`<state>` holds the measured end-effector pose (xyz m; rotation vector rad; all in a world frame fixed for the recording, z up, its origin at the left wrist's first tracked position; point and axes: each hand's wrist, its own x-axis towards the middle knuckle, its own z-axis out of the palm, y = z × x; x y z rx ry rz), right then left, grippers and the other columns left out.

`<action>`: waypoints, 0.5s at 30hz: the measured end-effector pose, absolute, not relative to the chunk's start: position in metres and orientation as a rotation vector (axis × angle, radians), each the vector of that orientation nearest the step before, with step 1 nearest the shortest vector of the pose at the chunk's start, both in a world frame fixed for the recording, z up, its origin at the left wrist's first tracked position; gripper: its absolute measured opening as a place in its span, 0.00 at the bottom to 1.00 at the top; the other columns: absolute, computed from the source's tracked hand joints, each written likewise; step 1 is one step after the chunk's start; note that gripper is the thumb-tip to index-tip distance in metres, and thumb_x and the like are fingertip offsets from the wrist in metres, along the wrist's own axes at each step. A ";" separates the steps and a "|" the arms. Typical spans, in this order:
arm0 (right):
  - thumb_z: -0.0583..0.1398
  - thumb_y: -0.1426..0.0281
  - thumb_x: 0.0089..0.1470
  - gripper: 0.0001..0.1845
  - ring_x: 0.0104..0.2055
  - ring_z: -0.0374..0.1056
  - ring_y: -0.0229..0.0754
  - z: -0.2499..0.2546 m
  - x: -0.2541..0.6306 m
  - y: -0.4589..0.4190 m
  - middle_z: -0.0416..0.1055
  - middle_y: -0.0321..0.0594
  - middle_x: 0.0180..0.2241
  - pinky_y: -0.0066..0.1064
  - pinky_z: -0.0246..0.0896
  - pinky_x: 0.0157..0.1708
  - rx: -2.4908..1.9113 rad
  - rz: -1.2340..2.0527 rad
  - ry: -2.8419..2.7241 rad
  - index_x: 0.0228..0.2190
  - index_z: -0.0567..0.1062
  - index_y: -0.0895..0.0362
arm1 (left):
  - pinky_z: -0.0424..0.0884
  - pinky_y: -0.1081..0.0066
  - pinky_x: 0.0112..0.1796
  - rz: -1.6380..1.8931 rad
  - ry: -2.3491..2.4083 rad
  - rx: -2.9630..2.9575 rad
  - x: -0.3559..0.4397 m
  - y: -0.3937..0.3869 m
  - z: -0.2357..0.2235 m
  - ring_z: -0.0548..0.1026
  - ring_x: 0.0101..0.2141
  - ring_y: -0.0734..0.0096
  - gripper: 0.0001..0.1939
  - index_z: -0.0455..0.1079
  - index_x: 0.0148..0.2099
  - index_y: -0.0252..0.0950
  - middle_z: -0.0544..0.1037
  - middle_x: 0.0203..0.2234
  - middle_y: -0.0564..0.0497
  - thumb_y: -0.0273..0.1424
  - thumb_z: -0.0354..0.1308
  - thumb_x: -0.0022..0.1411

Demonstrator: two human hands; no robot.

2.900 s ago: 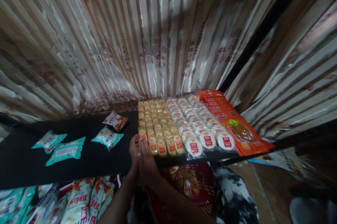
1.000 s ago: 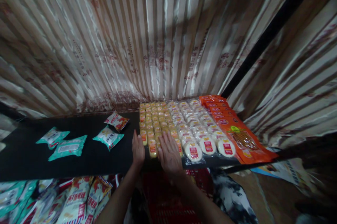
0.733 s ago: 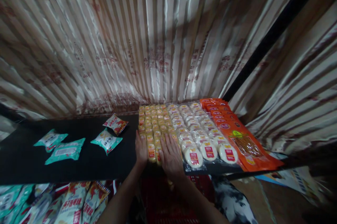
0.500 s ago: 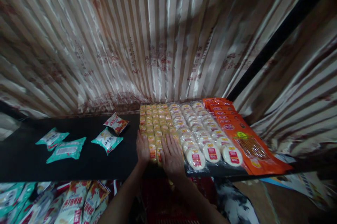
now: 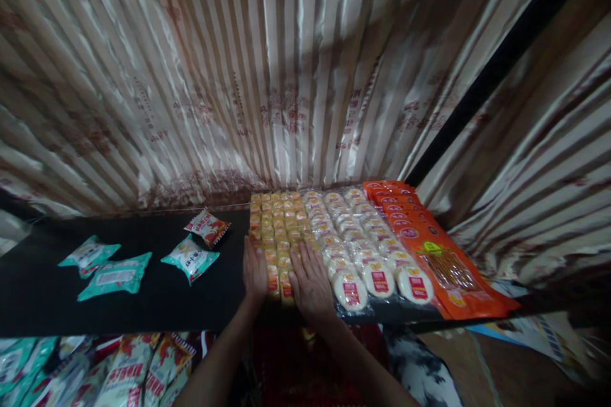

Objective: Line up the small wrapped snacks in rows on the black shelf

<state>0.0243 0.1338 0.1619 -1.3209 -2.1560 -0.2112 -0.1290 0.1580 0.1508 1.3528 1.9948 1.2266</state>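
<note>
Rows of small yellow-wrapped snack packets [image 5: 280,222] stand closely packed on a black shelf [image 5: 191,305]. My left hand [image 5: 255,270] rests along their left side with its fingers stretched forward. Over the front right part of the same rows lies my right hand [image 5: 310,276], palm down, fingers extended and slightly apart. Neither hand is wrapped around a packet; the packets beneath my right palm are hidden. Just right of that hand are overlapping rows of round white wrapped crackers [image 5: 351,289]. Beyond them lie fanned orange snack bags [image 5: 443,260].
Teal snack packets [image 5: 114,276] and a red-and-white packet [image 5: 207,227] lie loose on the shelf's left. Below its front edge, many snack packets [image 5: 124,369] are piled. Striped curtain-like fabric [image 5: 286,76] hangs behind, and a black bar [image 5: 482,88] slants down at right.
The view has shifted slightly, so everything on the shelf appears a little further left. Both hands keep nearly the same place against the yellow packets.
</note>
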 end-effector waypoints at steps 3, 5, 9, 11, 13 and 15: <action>0.48 0.70 0.60 0.28 0.66 0.39 0.51 0.167 0.026 0.131 0.47 0.50 0.64 0.52 0.47 0.60 -1.275 -0.181 -2.135 0.61 0.53 0.61 | 0.43 0.61 0.62 1.311 1.994 1.360 -0.133 0.152 0.157 0.44 0.64 0.64 0.32 0.42 0.65 0.24 0.47 0.65 0.36 0.39 0.34 0.65; 0.48 0.69 0.60 0.29 0.66 0.39 0.52 0.171 0.029 0.125 0.46 0.51 0.64 0.52 0.48 0.59 -1.236 -0.159 -2.112 0.61 0.52 0.61 | 0.44 0.59 0.62 1.395 2.004 1.365 -0.134 0.143 0.162 0.46 0.64 0.63 0.31 0.45 0.65 0.23 0.49 0.64 0.35 0.39 0.34 0.66; 0.48 0.72 0.60 0.28 0.65 0.42 0.51 0.173 0.033 0.100 0.50 0.51 0.63 0.53 0.49 0.59 -1.138 -0.120 -2.055 0.61 0.52 0.61 | 0.52 0.58 0.60 1.502 2.027 1.359 -0.125 0.103 0.163 0.56 0.61 0.62 0.26 0.55 0.61 0.27 0.60 0.60 0.35 0.36 0.37 0.65; 0.47 0.74 0.60 0.28 0.65 0.46 0.50 0.172 0.033 0.081 0.53 0.51 0.62 0.52 0.50 0.59 -1.079 -0.089 -2.021 0.61 0.52 0.60 | 0.60 0.58 0.56 1.513 1.993 1.364 -0.115 0.072 0.158 0.62 0.57 0.62 0.24 0.58 0.58 0.29 0.64 0.56 0.36 0.33 0.39 0.64; 0.46 0.75 0.59 0.27 0.64 0.49 0.48 0.169 0.033 0.059 0.57 0.51 0.60 0.51 0.52 0.58 -1.029 -0.042 -1.986 0.60 0.54 0.60 | 0.66 0.60 0.52 1.466 1.911 1.453 -0.102 0.039 0.151 0.65 0.54 0.63 0.22 0.60 0.57 0.30 0.67 0.54 0.37 0.31 0.39 0.63; 0.46 0.75 0.59 0.25 0.62 0.53 0.47 0.163 0.033 0.036 0.61 0.50 0.57 0.50 0.54 0.57 -0.991 0.020 -1.983 0.58 0.58 0.59 | 0.63 0.58 0.54 1.354 1.892 1.528 -0.090 0.008 0.144 0.66 0.53 0.63 0.21 0.62 0.55 0.30 0.70 0.51 0.38 0.30 0.39 0.63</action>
